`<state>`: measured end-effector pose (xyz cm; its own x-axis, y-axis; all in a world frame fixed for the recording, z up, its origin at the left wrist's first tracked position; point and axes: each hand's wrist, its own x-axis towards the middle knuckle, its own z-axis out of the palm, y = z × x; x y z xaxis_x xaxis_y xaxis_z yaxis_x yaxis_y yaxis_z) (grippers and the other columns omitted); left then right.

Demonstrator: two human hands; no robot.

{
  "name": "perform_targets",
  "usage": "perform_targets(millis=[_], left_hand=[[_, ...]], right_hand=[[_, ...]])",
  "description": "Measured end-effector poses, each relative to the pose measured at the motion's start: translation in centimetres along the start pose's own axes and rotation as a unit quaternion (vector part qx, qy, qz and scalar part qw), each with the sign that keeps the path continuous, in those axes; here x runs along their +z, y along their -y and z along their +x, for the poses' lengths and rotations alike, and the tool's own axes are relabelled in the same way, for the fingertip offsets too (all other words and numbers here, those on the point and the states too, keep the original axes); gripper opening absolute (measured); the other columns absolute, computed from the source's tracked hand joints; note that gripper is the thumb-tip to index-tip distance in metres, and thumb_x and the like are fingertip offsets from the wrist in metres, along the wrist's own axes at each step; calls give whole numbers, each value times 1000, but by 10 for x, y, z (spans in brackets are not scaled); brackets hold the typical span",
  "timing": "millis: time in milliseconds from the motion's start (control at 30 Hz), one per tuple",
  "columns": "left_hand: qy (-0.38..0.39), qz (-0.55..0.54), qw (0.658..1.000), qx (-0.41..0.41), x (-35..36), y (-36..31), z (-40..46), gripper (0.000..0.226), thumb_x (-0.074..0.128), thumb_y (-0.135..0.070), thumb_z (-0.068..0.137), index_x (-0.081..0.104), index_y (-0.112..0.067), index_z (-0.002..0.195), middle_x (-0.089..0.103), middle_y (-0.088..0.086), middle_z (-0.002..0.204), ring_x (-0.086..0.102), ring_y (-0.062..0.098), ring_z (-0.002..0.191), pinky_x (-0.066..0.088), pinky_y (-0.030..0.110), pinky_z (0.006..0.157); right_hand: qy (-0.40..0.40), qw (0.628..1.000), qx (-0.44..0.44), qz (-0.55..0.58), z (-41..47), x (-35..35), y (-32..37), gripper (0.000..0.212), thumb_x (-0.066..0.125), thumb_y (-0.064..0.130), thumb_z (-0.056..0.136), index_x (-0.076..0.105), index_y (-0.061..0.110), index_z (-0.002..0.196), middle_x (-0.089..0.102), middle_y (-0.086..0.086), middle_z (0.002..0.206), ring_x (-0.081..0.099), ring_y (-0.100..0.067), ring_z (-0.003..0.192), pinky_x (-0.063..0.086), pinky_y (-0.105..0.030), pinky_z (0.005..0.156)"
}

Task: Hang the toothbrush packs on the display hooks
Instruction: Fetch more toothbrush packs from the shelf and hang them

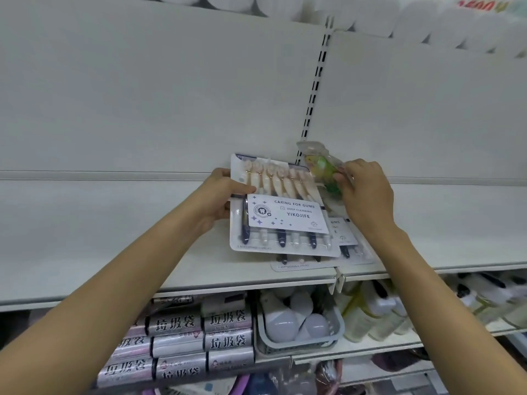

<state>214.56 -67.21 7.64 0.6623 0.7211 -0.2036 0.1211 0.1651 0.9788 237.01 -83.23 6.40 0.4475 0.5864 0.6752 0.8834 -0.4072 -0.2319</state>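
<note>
1. Toothbrush packs are stacked on a pale shelf [114, 238], near its front edge and close to the seam where two shelf boards meet.
2. The top toothbrush pack [281, 206] is tilted up off the pile, its upper end raised toward the back panel [171, 95]; a white label reading "CARING FOR GUMS" and "YIKOJIFE" is seen across its middle.
3. The left hand [221, 195] grips the left edge of that pack, with the thumb laid over the front near the brush heads and the fingers curled behind.
4. Two more packs [349, 238] lie flat beneath it, their lower and right edges showing toward the shelf's front edge.
5. The right hand [366, 189] pinches a smaller clear pack with green contents [322, 163], held tilted just above the upper right corner of the top pack, with the fingertips closed on its right side.
6. Whether the small pack touches the large one cannot be told.
7. A slotted upright strip [313, 92] runs down the back panel between two panels, ending just behind the held packs.
8. White rolls [413, 21] are lined along the shelf above.
9. Below the shelf's front edge, silver rolls printed with black characters [176, 323] are stacked at the left, a grey basket [338, 326] holding white bulbs [281, 323] sits in the middle, and bottles [370, 315] lie at the right.
</note>
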Motion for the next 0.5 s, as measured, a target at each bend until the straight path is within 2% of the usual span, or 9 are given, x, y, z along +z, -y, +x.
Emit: perform_targets(millis=[100,200,300,433,500], left_hand=[[-40,20,998,37,-22,-3,-14,49,69,-4,87,47,-17,129,71,1,90,71,9,62,55,25,52],[-83,14,994,68,-51,-3,-32,51,68,-1,88,46,-19,131,72,2,95,71,9,63,56,26,52],[-132,4,985,110,-83,-2,-54,52,68,-2,88,47,-24,130,74,4,97,72,13,69,56,31,60],[-184,15,969,163,-128,4,-87,46,70,-4,87,51,-23,125,77,3,94,72,21,83,54,50,84],[-203,9,962,181,-150,8,-106,41,69,-1,87,53,-19,121,77,2,92,73,20,80,54,49,83]], right_hand=[[-4,999,7,52,2,-7,24,21,52,16,101,44,20,83,49,0,76,42,-24,75,25,-33,57],[-9,994,-4,110,4,-8,48,24,50,13,102,37,18,81,50,-1,72,45,-28,67,30,-36,54],[-11,988,-16,156,4,-7,77,22,49,12,102,40,16,82,52,0,71,47,-27,64,32,-36,52],[11,979,-46,200,-1,0,120,14,50,15,102,52,5,93,61,-6,80,54,-28,69,42,-39,58],[21,972,-57,227,-5,3,144,15,51,16,103,52,4,93,60,-5,80,53,-25,68,41,-37,57]])
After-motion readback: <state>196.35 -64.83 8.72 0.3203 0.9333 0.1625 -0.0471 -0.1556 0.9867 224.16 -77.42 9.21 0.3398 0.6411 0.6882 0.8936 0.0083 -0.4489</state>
